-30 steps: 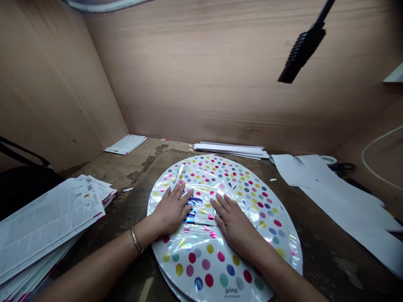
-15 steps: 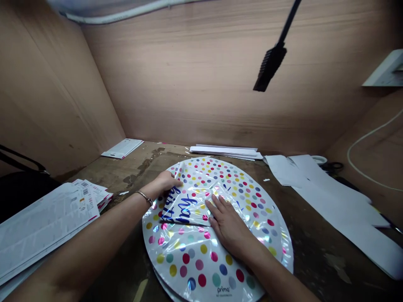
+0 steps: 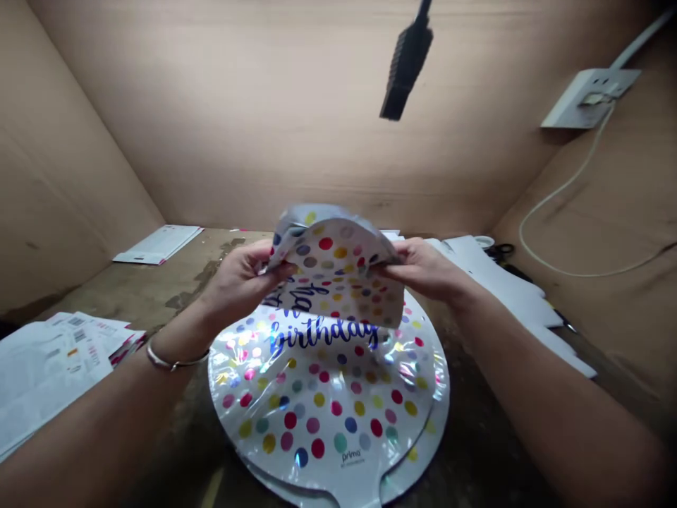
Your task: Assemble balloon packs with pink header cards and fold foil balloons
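A folded foil balloon, white with coloured dots and blue lettering, is lifted between my two hands. My left hand pinches its left edge, thumb in front; a bangle circles that wrist. At the right edge my right hand grips it in the same way. The folded balloon bows upward in the middle. Below it lies a stack of flat round foil balloons, dotted alike, the top one reading "birthday" in blue, with a tail at the near side. Part of its lettering is hidden behind the lifted one.
Printed white cards are piled at the left, with more cards near the back wall. Cut white paper sheets and black scissors lie at the right. A black connector hangs overhead; a wall socket has a cable plugged in.
The folded balloon has come up off the stack. My right hand, flat on it before, now grips its right edge. The camera view has shifted to the right.
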`<state>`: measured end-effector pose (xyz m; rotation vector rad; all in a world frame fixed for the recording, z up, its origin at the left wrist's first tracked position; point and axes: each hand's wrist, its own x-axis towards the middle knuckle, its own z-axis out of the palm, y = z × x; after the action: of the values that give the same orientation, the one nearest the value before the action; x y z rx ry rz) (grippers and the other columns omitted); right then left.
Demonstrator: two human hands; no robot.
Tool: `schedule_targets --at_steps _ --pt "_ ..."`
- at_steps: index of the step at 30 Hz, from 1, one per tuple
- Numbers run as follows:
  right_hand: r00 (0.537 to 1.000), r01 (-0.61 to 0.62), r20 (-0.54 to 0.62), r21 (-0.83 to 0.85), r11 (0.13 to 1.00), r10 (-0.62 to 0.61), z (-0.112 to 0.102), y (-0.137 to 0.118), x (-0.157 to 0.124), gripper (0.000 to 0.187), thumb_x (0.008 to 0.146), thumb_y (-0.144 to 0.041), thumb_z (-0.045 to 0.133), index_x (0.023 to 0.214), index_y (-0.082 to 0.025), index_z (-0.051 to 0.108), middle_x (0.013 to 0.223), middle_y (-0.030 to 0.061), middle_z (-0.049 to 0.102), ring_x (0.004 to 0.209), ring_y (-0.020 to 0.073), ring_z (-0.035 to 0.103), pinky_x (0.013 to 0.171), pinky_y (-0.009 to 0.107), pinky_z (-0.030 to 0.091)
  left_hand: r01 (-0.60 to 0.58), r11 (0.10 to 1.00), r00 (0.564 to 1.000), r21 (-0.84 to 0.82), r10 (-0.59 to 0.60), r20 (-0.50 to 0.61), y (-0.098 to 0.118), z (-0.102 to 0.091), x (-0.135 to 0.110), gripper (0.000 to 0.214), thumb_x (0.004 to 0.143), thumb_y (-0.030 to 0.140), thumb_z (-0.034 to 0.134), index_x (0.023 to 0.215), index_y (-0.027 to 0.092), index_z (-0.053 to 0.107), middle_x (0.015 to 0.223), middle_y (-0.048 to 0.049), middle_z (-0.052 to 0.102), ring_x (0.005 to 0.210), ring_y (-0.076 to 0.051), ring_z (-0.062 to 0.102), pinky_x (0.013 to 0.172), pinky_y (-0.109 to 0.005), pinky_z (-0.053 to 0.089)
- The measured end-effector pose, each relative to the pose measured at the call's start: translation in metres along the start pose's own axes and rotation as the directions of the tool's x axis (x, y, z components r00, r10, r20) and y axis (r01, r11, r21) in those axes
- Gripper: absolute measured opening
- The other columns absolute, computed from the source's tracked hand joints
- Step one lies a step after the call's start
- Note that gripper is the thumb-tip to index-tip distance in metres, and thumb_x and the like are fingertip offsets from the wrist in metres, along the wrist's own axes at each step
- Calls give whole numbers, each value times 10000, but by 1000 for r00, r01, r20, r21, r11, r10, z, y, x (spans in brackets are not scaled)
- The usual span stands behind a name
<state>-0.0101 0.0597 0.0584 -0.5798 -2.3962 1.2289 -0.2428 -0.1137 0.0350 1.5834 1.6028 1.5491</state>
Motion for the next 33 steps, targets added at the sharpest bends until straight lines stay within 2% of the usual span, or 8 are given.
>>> schedule_targets --at_steps 3,5,9,13,19,26,29,33 --pt "903 275 -193 -425 862 -383 21 -6 -36 162 850 -314 598 911 -205 702 1059 57 683 1007 260 610 907 434 488 -232 918 964 320 261 -47 -8 -2 -23 202 770 344 667 892 184 685 926 -41 669 902 -199 609 835 -326 499" --pt "861 331 -122 -604 725 -494 44 7 -65 178 872 -228 557 984 -205 693 1140 80 652 1103 261 559 985 461 433 -339 829 937 446 340 79 -24 1 -48 199 776 312 662 936 195 681 975 -62 660 955 -208 590 873 -342 474" --pt "939 343 176 -556 757 -296 84 49 -107 337 864 -116 439 1123 -193 639 1172 85 634 1153 247 526 988 452 445 -459 743 863 487 243 442 -62 12 -96 206 851 215 540 1025 200 650 1007 -74 678 993 -203 588 886 -345 458" --pt "959 254 226 -434 864 -168 99 60 -121 495 772 -128 511 1266 -166 529 1261 105 564 1198 243 475 1017 431 410 -402 761 836 510 78 543 -76 13 -116 246 867 160 477 1054 212 629 1096 -67 669 1069 -204 577 975 -393 387" --pt "985 167 93 -366 915 -143 105 57 -120 360 775 -87 456 1044 -217 657 1102 72 635 1056 223 551 943 410 445 -216 779 912 589 -55 407 -70 6 -114 266 813 134 477 973 262 647 1033 -12 693 1003 -210 580 915 -404 370" --pt "979 -202 -64 -331 922 192 102 46 -106 301 897 -369 401 793 -218 640 757 38 642 731 220 601 658 346 491 232 669 930 706 -365 40 -65 25 -104 261 892 329 397 725 211 559 718 -27 605 748 -205 558 668 -305 400" --pt "957 -291 -108 -349 891 270 101 43 -101 245 830 -417 509 892 -212 628 828 41 651 755 236 611 638 345 499 262 628 931 733 -363 -21 -68 29 -100 246 896 336 387 711 217 498 690 -21 568 726 -208 548 645 -298 384" --pt "979 -204 -47 -342 917 200 96 56 -106 187 822 -282 477 846 -226 653 952 55 651 908 240 608 787 377 510 195 692 947 694 -317 49 -70 22 -103 254 898 330 400 699 210 504 709 -26 567 722 -197 534 651 -292 382"
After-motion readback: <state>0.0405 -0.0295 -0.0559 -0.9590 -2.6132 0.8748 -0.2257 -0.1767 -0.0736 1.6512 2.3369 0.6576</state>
